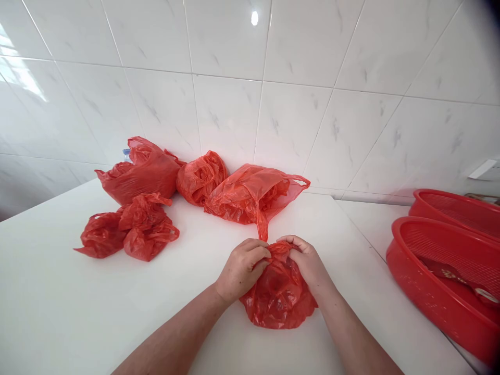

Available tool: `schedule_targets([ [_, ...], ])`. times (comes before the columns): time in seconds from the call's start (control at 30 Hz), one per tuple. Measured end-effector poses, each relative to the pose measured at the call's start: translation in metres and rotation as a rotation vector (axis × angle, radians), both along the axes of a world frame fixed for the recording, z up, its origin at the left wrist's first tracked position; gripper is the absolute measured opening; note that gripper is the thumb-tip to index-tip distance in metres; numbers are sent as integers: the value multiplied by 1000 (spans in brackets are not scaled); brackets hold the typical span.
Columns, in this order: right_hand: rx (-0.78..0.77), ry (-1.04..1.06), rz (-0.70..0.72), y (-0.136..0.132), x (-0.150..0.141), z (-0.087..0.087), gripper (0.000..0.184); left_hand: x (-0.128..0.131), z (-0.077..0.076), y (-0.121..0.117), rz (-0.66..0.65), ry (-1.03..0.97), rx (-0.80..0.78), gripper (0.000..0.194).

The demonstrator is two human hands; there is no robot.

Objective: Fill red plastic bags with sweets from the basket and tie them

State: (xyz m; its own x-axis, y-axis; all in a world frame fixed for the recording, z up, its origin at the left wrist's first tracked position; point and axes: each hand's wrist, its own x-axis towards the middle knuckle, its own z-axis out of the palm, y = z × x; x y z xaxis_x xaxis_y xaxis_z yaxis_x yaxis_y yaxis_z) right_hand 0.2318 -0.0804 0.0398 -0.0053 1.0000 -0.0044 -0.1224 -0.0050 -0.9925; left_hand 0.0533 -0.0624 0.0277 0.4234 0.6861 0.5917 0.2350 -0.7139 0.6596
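Bag [281, 304] of thin red plastic rests on the white table [97, 302] between the 2 hands and a little nearer the body, its crumpled top gathered up at the fingers. The left hand [246, 263] pinches the top's left side between thumb and curled fingers; the right hand [307, 260] grips the opposite side, thumb nearer, forefinger over the far edge. Gripping 2 sides together probably keeps the loose film bunched. Beyond the hands lies a stuffed bag [238, 195], its handle [262, 226] drooping close to the left fingertips, perhaps left there for easy reach. Farther out and left of the left hand sit a rolled bag [201, 177], a bulging bag [148, 174] and 3 small bundles [135, 221], likely set aside for elbow room. Well right of the right hand stand 2 red baskets [414, 286]. The forearms [183, 328] slant inward, backs of the hands mostly upward, fingertips nearly meeting across the gathered plastic.
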Motion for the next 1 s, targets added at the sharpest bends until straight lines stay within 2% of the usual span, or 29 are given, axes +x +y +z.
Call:
schedule_targets([
  [0.1,-59,273,67,0,4,-1,26,-5,0,4,45,51,75,26],
  [0.27,63,539,41,5,15,0,28,-13,4,11,156,22,148,23],
  [0.43,97,651,-6,13,40,-1,27,-27,6,22,273,10,247,20],
  [0.63,-2,679,-166,25,72,-11,25,-47,5,37,437,-49,289,13],
  [0.73,-17,649,-187,27,76,-17,27,-48,3,38,433,-82,216,11],
  [0.87,27,598,-154,27,73,-22,29,-41,-3,36,373,-151,-54,8],
  [1.0,44,457,-47,29,70,-29,39,-37,-11,36,207,-138,-313,24],
])
